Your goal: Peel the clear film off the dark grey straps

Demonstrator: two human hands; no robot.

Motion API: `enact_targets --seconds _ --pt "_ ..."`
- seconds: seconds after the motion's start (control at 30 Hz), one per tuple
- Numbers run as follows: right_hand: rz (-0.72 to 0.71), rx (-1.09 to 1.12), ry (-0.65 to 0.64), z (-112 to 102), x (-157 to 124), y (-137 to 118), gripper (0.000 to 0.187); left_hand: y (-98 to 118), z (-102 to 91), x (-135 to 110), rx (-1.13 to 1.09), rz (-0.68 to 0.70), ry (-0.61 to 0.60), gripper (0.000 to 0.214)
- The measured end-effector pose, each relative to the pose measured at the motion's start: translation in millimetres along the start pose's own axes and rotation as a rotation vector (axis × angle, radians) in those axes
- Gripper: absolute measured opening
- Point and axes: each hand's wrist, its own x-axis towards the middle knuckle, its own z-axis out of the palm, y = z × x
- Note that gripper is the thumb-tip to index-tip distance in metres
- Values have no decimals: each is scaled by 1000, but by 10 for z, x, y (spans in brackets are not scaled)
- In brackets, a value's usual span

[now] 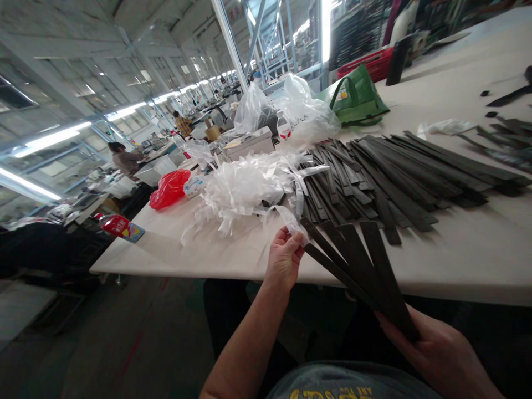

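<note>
My right hand (432, 338) is wrapped round the lower ends of several dark fabric strips (357, 255), which fan out up and to the left above the table's front edge. My left hand (286, 252) pinches a translucent white plastic strip (286, 217) at the top end of the leftmost dark strip. Whether the plastic is still attached to that strip I cannot tell. Just beyond my left hand lies a loose heap of white plastic strips (236, 191). Right of the heap, many more dark strips (403, 172) lie in overlapping rows.
Clear plastic bags (305, 111) and a green bag (359, 97) stand at the back of the pale table (469, 255). A red plastic bag (169, 188) and a red-labelled bottle (120, 227) are at the left. Two people sit at distant workstations.
</note>
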Motion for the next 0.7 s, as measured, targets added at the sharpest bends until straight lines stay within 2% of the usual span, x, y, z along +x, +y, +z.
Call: enact_targets --seconds 0.1,0.27,0.47,0.57,0.7 --pt "-73 -2 -51 48 -19 58 31 -3 5 -24 8 8 -5 38" --pt "-4 -40 -58 73 -24 41 35 -47 -5 -59 16 18 16 38" --pt "93 7 -103 103 16 -2 37 -34 -27 -73 3 97 74 41" --pt "122 55 -120 92 29 -28 37 -34 -42 -91 -7 74 88 45" --pt "122 75 -63 52 52 -103 37 -72 -59 -120 -3 20 115 36"
